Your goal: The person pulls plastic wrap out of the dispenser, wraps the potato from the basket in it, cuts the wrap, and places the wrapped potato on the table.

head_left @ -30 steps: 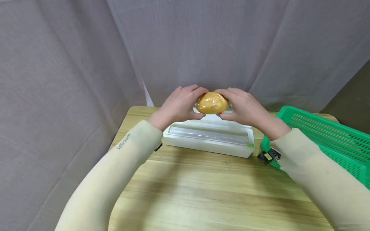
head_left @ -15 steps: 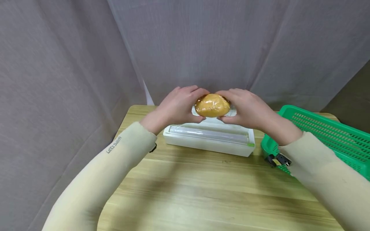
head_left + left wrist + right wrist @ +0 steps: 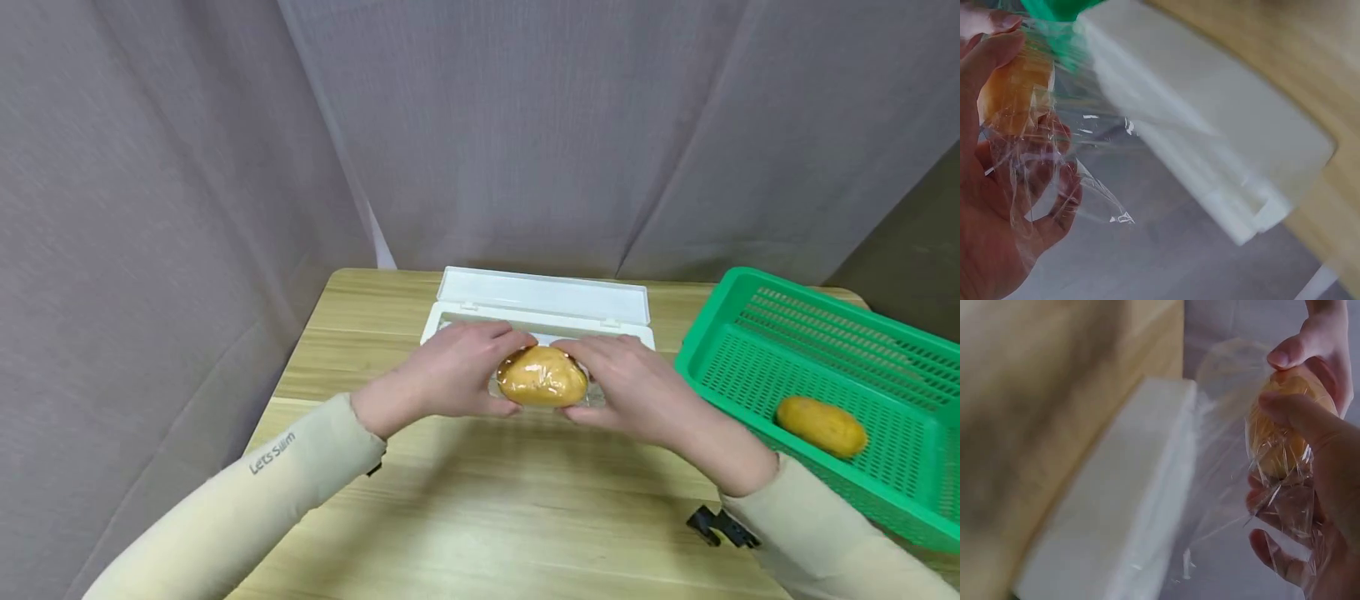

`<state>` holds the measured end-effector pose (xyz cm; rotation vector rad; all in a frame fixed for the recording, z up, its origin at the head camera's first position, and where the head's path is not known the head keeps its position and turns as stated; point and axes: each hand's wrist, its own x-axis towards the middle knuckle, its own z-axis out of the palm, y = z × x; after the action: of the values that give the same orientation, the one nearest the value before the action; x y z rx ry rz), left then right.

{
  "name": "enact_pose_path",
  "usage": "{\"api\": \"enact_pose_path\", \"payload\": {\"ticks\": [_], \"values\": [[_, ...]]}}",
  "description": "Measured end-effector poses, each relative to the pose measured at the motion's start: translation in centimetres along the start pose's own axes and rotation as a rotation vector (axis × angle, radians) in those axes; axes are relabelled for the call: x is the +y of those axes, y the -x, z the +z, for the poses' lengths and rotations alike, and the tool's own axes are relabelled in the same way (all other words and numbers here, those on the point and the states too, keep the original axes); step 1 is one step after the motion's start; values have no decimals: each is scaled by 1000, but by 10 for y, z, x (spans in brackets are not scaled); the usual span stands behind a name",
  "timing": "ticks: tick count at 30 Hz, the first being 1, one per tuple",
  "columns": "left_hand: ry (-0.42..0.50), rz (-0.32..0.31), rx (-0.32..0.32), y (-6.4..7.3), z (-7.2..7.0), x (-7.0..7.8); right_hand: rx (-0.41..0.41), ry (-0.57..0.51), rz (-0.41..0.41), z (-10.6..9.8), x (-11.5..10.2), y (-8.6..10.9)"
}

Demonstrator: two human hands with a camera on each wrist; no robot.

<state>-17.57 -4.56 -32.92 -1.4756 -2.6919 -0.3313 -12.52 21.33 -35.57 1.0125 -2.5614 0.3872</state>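
Note:
A yellow mango (image 3: pixel 543 377) wrapped in clear cling film is held between both hands over the front of a white cling film box (image 3: pixel 543 296). My left hand (image 3: pixel 468 367) grips its left end, thumb below and fingers above. On the other end, my right hand (image 3: pixel 626 383) holds it the same way. Loose, creased cling film (image 3: pixel 1085 137) trails from the mango in the left wrist view, passing in front of the box. The box's lid stands raised at the back, and the hands hide most of its front.
To the right is a green plastic basket (image 3: pixel 750 333) with another yellow mango (image 3: pixel 821 426) lying in it. Everything stands on a wooden table (image 3: pixel 480 517), with a grey curtain (image 3: pixel 495 133) hanging behind.
Both hands have come down and nearer with the wrapped mango, from behind the box to over its front. The raised lid and the basket's mango have come into view.

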Motion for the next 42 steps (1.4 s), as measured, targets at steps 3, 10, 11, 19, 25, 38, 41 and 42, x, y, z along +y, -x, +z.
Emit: {"api": "enact_pose_path", "payload": {"ticks": [3, 10, 11, 19, 25, 38, 41, 42], "values": [[19, -6, -24, 9, 20, 3, -13, -4, 31, 18, -7, 15], [37, -63, -58, 22, 61, 6, -36, -21, 78, 57, -10, 39], [30, -66, -56, 23, 66, 6, -39, -21, 82, 62, -9, 42], [39, -77, -14, 27, 103, 0, -37, -23, 105, 90, -2, 54], [-21, -50, 5, 27, 121, -5, -73, -25, 160, 100, -1, 64], [-86, -41, 9, 28, 136, -13, -122, -30, 168, 107, 0, 69], [-80, -44, 3, 28, 136, -14, -129, -34, 167, 108, 0, 68], [-77, -46, 0, 28, 135, -15, -135, -36, 168, 108, 0, 68]]}}
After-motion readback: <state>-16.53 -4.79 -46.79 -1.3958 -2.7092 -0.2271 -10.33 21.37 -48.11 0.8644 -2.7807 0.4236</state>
